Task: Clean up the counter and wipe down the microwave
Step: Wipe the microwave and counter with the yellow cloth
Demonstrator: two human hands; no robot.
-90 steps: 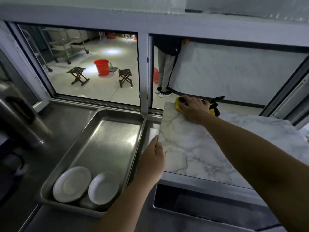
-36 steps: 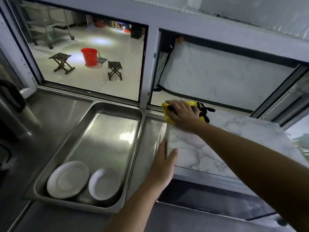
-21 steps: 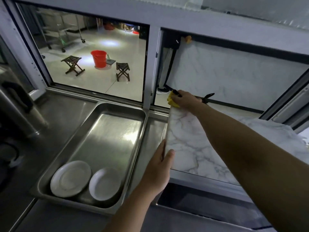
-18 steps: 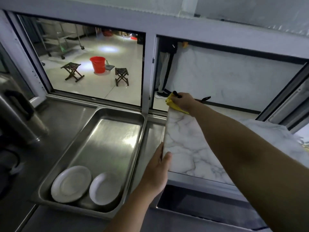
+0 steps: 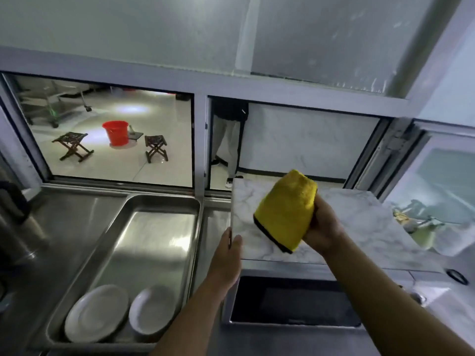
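Note:
The microwave [image 5: 295,301] stands at the lower middle, its dark door facing me and a white marble slab [image 5: 359,227] lying on its top. My right hand [image 5: 323,227] holds a folded yellow cloth [image 5: 285,214] with a black edge, lifted above the slab. My left hand [image 5: 228,255] rests with straight fingers against the slab's left edge near the front corner.
A steel tray [image 5: 159,201] on the steel counter [image 5: 66,227] at the left holds two white plates [image 5: 96,313] [image 5: 153,310]. A dark kettle [image 5: 12,201] stands at far left. Through the serving window a person's legs [image 5: 228,140], a red bucket [image 5: 115,132] and stools show. Clutter lies at the right.
My right hand has lifted the yellow cloth off the slab's far left corner and drawn it back toward me, above the slab. My left hand stays at the slab's left edge.

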